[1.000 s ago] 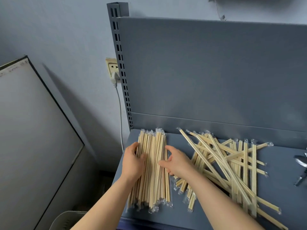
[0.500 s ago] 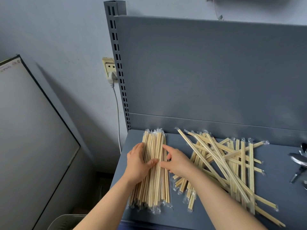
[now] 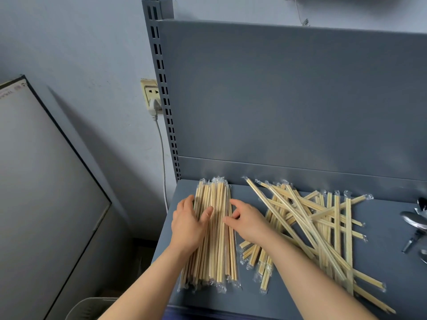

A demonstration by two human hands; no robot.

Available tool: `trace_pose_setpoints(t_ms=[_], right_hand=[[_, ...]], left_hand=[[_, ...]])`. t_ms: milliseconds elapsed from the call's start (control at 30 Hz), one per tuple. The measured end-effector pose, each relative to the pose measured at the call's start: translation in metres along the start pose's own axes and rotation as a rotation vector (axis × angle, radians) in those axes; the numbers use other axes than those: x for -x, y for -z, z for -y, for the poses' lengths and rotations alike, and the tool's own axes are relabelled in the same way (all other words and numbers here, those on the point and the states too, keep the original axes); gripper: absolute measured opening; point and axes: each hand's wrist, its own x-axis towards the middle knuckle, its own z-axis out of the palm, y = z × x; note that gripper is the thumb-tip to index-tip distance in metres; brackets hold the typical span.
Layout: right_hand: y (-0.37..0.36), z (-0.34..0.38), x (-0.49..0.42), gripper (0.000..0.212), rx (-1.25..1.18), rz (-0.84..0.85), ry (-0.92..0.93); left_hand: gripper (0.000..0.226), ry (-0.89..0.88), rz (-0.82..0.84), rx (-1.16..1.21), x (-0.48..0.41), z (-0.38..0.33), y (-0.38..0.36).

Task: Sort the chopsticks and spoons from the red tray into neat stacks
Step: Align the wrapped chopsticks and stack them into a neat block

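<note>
The grey metal shelf (image 3: 381, 262) with its upright back panel (image 3: 288, 100) carries everything, and its left end has been given over to the finished work: a neat stack of wrapped chopsticks (image 3: 215, 239) lies there with every pair running front to back and the wrapper ends level, presumably so that the pile stays square and further pairs can be laid on it. Just to its right, close but apart, a loose heap of wrapped chopsticks (image 3: 323, 227) lies crossed at all angles, judged to be the unsorted share. The left hand (image 3: 188, 227) lies flat, fingers spread, on the stack's left side, and the right hand (image 3: 248, 221) rests with curled, parted fingers against its right edge; neither grips anything, and together they seem to be squeezing the stack straight. At the far right, metal spoons (image 3: 416, 224) are cut off by the picture's edge, so their number and order cannot be told. The red tray is nowhere in view. The right forearm hides part of the heap's near end.
</note>
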Motion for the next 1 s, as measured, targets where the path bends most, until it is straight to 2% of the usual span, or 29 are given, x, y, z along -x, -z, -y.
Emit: trace_pose_setpoints(t_ms=[133,333,567,667,733,833,933,1000], right_hand=[[0.004,0.0,0.006,0.057,0.052,-0.063,0.039],[0.013,-0.003,0.018,0.055,0.102,-0.081,0.079],[0.058,-0.019,0.047,0.047,0.118,-0.263,0.133],[0.089,-0.044,0.062,0.042,0.157,-0.363,0.117],[0.108,-0.068,0.071,0.043,0.188,-0.401,0.055],[0.131,-0.105,0.081,0.047,0.183,-0.404,-0.116],[0.147,-0.137,0.087,0.041,0.214,-0.384,-0.306],[0.153,-0.15,0.088,0.042,0.197,-0.33,-0.367]], left_hand=[[0.066,0.022,0.011,-0.071,-0.003,0.0,0.006],[0.064,0.025,0.007,-0.119,-0.001,-0.006,0.008],[0.042,-0.183,-0.069,-0.013,0.003,-0.055,-0.007],[0.038,-0.268,-0.02,0.029,0.007,-0.085,-0.027],[0.042,-0.245,0.076,0.042,0.013,-0.1,-0.047],[0.049,-0.153,0.203,-0.067,0.02,-0.112,-0.076],[0.062,-0.032,0.225,-0.145,0.023,-0.119,-0.096],[0.071,0.026,0.231,-0.151,0.024,-0.124,-0.107]])
